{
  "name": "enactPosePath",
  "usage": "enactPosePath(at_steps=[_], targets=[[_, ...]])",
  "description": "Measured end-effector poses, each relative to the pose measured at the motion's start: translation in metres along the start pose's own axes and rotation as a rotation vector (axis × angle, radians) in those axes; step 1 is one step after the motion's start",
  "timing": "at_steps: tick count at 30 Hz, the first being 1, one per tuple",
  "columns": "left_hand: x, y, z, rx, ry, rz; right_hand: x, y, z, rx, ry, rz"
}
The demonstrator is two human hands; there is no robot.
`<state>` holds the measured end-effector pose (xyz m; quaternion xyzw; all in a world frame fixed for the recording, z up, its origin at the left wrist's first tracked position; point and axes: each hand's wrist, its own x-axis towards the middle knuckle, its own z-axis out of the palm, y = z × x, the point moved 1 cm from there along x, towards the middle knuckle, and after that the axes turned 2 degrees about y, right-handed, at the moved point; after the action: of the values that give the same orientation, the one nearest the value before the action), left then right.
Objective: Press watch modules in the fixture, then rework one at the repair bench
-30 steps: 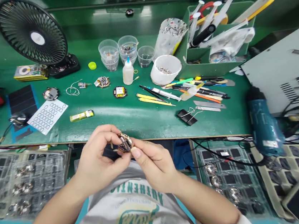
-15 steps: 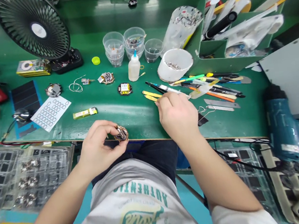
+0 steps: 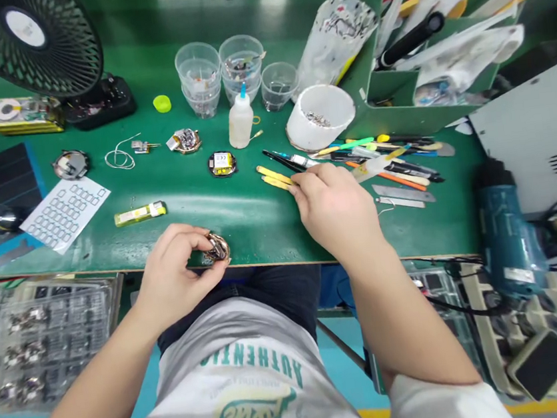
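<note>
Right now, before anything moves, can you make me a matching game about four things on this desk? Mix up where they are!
Things:
1. small round gold-rimmed metal device
2. slim yellow tool ends
3. white plastic squeeze bottle with a blue tip
4. white paper sheet printed with little outlines

Places:
A. in front of the clear plastic cups
B. partly over the dark flat panel with blue edges
C. held in the left hand
D. right beside the right hand

Right pairs: 1-C, 2-D, 3-A, 4-B
</note>
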<state>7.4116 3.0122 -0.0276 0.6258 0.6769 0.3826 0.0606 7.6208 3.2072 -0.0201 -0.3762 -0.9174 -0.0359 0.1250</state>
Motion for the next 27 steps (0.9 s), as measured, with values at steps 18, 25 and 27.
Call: enactPosePath(at_steps=[18,25,27], targets=[[0.002,-0.001,-0.003,-0.024,-0.072,-0.024,0.000,-0.008,-0.013,0.448,0.200,-0.045],[0.003,0.000,-0.003,0.003,-0.070,-0.023,-0.050,-0.050,0.002,0.970,0.319,-0.052],[0.003,0.000,-0.003,0.008,-0.072,-0.022,-0.054,-0.062,-0.001,1.119,0.348,-0.029]])
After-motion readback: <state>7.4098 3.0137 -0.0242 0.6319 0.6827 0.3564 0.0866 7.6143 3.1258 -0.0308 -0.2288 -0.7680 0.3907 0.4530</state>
